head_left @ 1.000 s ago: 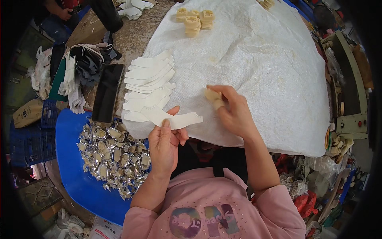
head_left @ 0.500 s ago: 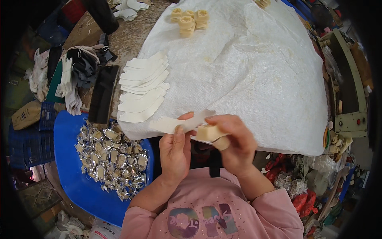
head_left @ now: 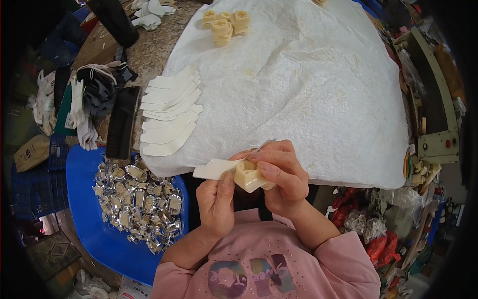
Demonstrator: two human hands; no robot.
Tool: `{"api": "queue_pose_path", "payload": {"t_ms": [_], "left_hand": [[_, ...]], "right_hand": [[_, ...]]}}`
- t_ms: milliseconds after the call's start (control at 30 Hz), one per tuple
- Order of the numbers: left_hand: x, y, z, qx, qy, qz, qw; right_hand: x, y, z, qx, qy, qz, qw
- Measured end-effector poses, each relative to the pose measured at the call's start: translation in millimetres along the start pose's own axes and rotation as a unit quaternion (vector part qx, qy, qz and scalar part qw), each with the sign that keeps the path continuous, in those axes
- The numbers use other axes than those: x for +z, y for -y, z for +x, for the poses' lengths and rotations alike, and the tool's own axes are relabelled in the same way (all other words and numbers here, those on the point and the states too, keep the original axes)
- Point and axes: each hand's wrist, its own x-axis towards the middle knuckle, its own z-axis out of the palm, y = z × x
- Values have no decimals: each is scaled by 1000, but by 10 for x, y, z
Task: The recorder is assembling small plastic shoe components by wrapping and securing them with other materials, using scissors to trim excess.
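My left hand [head_left: 216, 202] is closed on a curved white strip [head_left: 210, 170], thumb on top, and its fingertips touch a small cream-coloured block. My right hand [head_left: 285, 180] grips that cream block [head_left: 247, 177], whose upper face has a moulded hollow. The strip runs behind the block, and its far end comes out above my right fingers. Just beyond my hands lies a white woven sack cover [head_left: 318, 104]. A row of overlapping white curved strips [head_left: 171, 134] rests on its left side. Several similar cream blocks [head_left: 221, 31] are stacked at its far end.
To my left a blue tub [head_left: 82, 219] holds many shiny silver-and-cream pieces [head_left: 142, 199]. A black phone [head_left: 123, 122] lies beside the strips, with dark cloth and gloves [head_left: 97, 87] further left. A black cylinder [head_left: 114, 22] lies at the far left. A grey-green metal frame [head_left: 433, 99] stands at right.
The cream block has turned in my right hand, so its hollowed face shows upward, and it now sits against the strip. My hands have come closer together. The view has shifted slightly.
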Motion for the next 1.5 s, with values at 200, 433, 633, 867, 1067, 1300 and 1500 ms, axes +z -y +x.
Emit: {"api": "queue_pose_path", "payload": {"t_ms": [200, 433, 633, 867, 1067, 1300, 1500], "left_hand": [[-55, -5, -39, 53, 13, 184, 981], [-81, -128, 67, 59, 5, 274, 960], [-146, -236, 53, 79, -71, 363, 926], [-140, -102, 45, 85, -47, 375, 922], [-58, 13, 62, 144, -43, 519, 841], [-315, 132, 48, 106, -44, 326, 938], [-295, 76, -5, 149, -5, 359, 921]], "right_hand": [[12, 11, -7, -11, 28, -121, 992], [16, -72, -21, -19, -6, -135, 991], [-60, 160, 143, -10, 81, -266, 960], [-86, 210, 143, 57, 226, -293, 927], [-7, -28, 14, 68, 160, -199, 964], [-80, -8, -63, 105, 113, -68, 986], [-91, 8, -90, 138, 165, 49, 975]]}}
